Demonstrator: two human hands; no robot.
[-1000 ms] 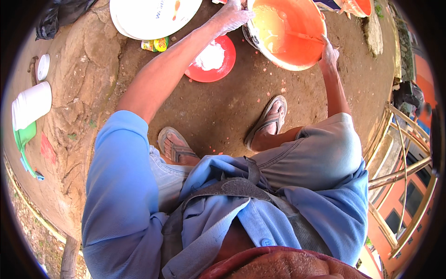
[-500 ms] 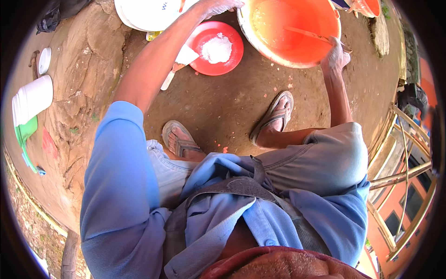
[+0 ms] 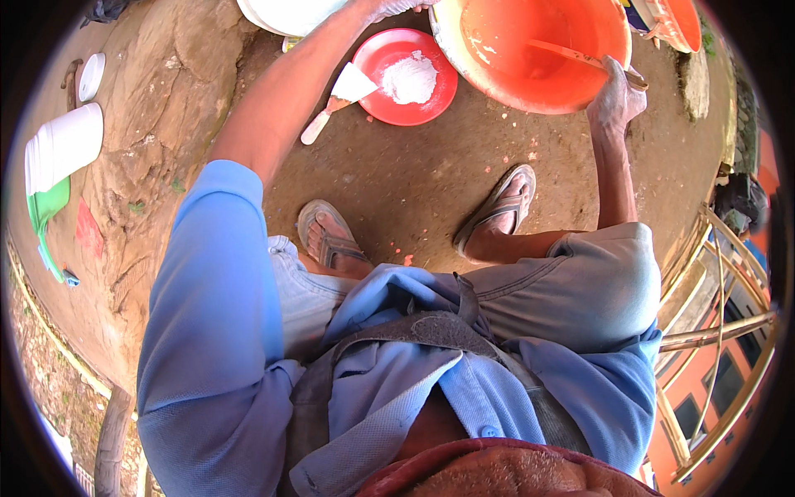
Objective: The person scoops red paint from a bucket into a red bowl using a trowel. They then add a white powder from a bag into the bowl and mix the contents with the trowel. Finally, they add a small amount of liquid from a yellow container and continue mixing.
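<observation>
"What's moved?"

"The scraper (image 3: 338, 104) has come out from behind the left forearm."

"And the orange bucket (image 3: 530, 104)?"

"Near the top, mouth facing us. The right hand (image 3: 617, 99) is closed around the stick (image 3: 567, 51) at its rim. The left hand (image 3: 391, 7) is cut off beside the bucket; I can't tell its grip."

"Around it?"

"A red plate (image 3: 418, 115) of white powder (image 3: 410, 79) on the ground (image 3: 389, 174), the scraper at its left."

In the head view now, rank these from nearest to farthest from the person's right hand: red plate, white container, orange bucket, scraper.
From the right hand:
1. Orange bucket: right at the hand, extending to its left.
2. Red plate: left of the bucket, on the ground.
3. Scraper: at the plate's left side.
4. White container: far left.
</observation>
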